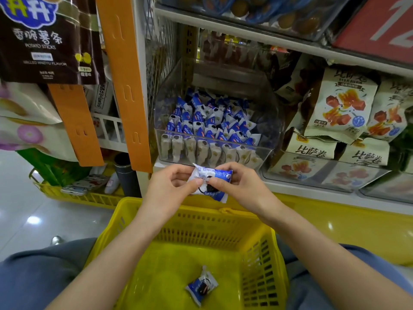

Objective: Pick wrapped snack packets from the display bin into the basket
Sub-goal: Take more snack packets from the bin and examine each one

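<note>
A clear plastic display bin (271,139) on the low shelf holds several blue-and-white wrapped snack packets (207,121). Just in front of it, above the basket, my left hand (172,184) and my right hand (241,184) both pinch one blue-and-white packet (212,177) between them. It may be two packets pressed together; I cannot tell. Below my forearms a yellow plastic basket (257,222) rests between my knees. One packet (201,287) lies on its floor.
Beige pizza-roll snack bags (339,104) fill the bins to the right. Orange hanging strips (123,81) and a dark potato-stick bag (44,39) hang at the left. A second yellow basket (73,195) with goods sits on the shiny floor at the left.
</note>
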`<action>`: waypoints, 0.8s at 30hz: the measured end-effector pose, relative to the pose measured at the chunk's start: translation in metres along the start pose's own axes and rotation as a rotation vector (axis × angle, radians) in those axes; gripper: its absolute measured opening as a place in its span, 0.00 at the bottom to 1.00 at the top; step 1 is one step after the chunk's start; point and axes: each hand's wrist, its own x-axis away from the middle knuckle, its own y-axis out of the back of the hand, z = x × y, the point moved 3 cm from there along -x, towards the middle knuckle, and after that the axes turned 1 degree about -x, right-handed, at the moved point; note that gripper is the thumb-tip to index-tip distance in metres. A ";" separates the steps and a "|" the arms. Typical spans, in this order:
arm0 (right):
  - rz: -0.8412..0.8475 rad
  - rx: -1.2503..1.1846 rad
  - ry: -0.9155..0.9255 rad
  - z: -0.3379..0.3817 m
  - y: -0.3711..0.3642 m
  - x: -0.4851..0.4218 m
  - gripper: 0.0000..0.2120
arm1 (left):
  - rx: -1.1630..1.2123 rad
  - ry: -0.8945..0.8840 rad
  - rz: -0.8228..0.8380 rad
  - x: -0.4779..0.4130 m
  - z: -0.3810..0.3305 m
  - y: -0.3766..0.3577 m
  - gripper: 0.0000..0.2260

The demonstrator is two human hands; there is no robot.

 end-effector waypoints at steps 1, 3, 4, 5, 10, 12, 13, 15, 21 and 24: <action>-0.010 0.018 0.008 0.000 0.000 0.000 0.14 | -0.038 -0.004 -0.005 0.000 0.000 0.000 0.10; -0.025 0.065 0.014 -0.001 -0.001 -0.001 0.14 | -0.143 0.010 -0.002 -0.001 0.002 0.002 0.08; -0.034 0.075 0.010 -0.002 -0.002 -0.001 0.13 | -0.170 0.025 0.012 -0.002 0.002 0.003 0.07; -0.039 0.071 0.002 -0.003 -0.002 -0.002 0.12 | -0.151 0.045 0.032 -0.003 0.003 0.004 0.06; 0.118 -0.233 -0.155 -0.007 -0.010 -0.002 0.04 | 0.009 0.077 0.060 -0.005 0.000 0.011 0.03; 0.252 -0.335 -0.240 -0.008 -0.016 0.000 0.05 | -0.041 0.022 -0.004 -0.004 -0.001 0.012 0.04; 0.304 -0.349 -0.268 -0.008 -0.018 0.001 0.06 | -0.068 -0.002 -0.028 -0.004 -0.001 0.011 0.05; 0.324 -0.266 -0.286 -0.010 -0.022 0.001 0.08 | -0.109 -0.038 -0.054 -0.003 -0.002 0.008 0.06; 0.041 0.098 0.171 0.002 -0.023 0.000 0.10 | -0.353 -0.204 -0.020 0.003 -0.005 0.005 0.08; -0.030 0.081 0.217 0.004 -0.020 0.001 0.03 | -0.329 -0.184 -0.015 0.003 -0.001 0.001 0.08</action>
